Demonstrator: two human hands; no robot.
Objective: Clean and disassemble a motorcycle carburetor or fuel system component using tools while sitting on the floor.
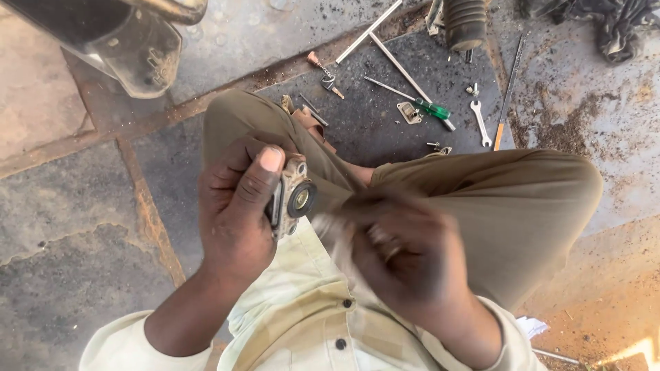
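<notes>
Left hand (237, 206) grips a small metal part (294, 197) with a round black bore, fingers wrapped behind it and the thumb (265, 168) pressed across its top edge; this clamps the part with the bore facing right, toward the other hand. Right hand (402, 251) is just beside the part on its right, blurred by motion, so whether it is closed or what it holds cannot be told; a pale smear at its fingertips may be a cloth or a tool. Both hands sit above the lap, between the raised knees, where the forearms can brace against the legs (509, 206). On the far side, on a dark mat (371, 124), loose items lie spread apart so each can be picked singly: a green-handled screwdriver (423, 106), a small spanner (480, 122), a thin plate (410, 112), small fasteners (472, 88), two long rods (392, 58) and a key on a chain (324, 72). A ribbed rubber boot (466, 20) stands at the far edge, a dark rag (605, 20) lies at far right, and a black metal body (117, 41) sits at far left on the stone floor (75, 227).
</notes>
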